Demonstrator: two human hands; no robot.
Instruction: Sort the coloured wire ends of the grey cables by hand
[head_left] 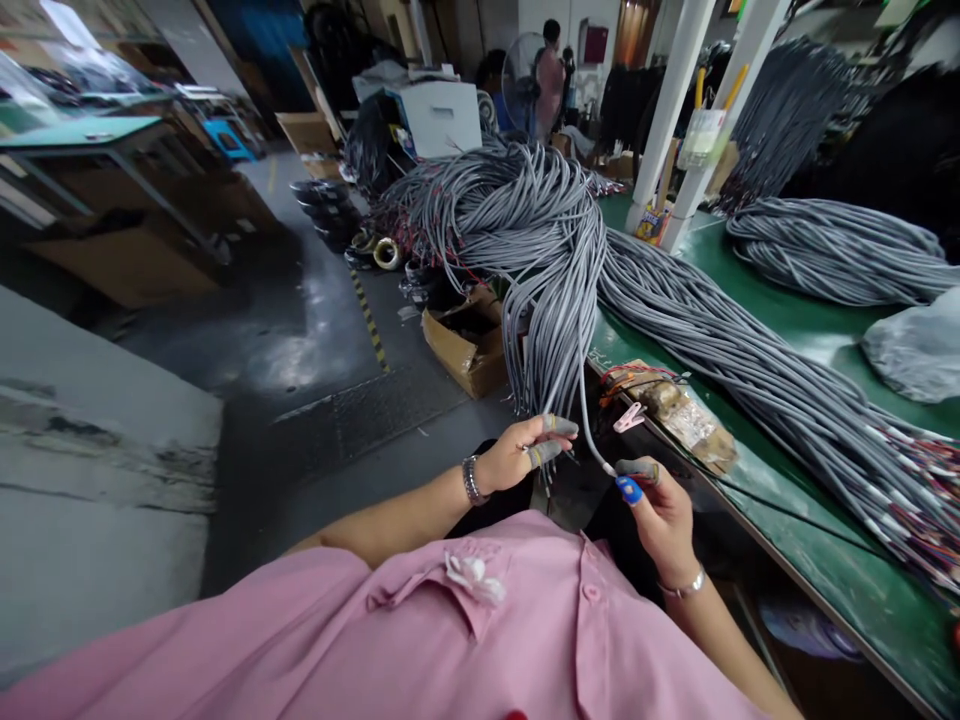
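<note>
My right hand (660, 515) is closed in a pinch on the end of a grey cable (587, 425), close to a white band near its tip. A blue cover is on the thumb and a grey one on a finger. To the left, my left hand (517, 455) has its grey-covered fingers stretched out with a small gap between them, and nothing clear shows in them. It is just in front of the hanging ends of a thick bundle of grey cables (551, 310). The held cable curves down from this bundle, which drapes over the table edge.
More grey cables (720, 340) lie along the green table (814, 575), their ends showing coloured wires. A pink clip (628, 417) and a taped brown block (686, 415) sit at its edge. An open cardboard box (472, 360) stands on the floor. A person (550, 85) is farther back.
</note>
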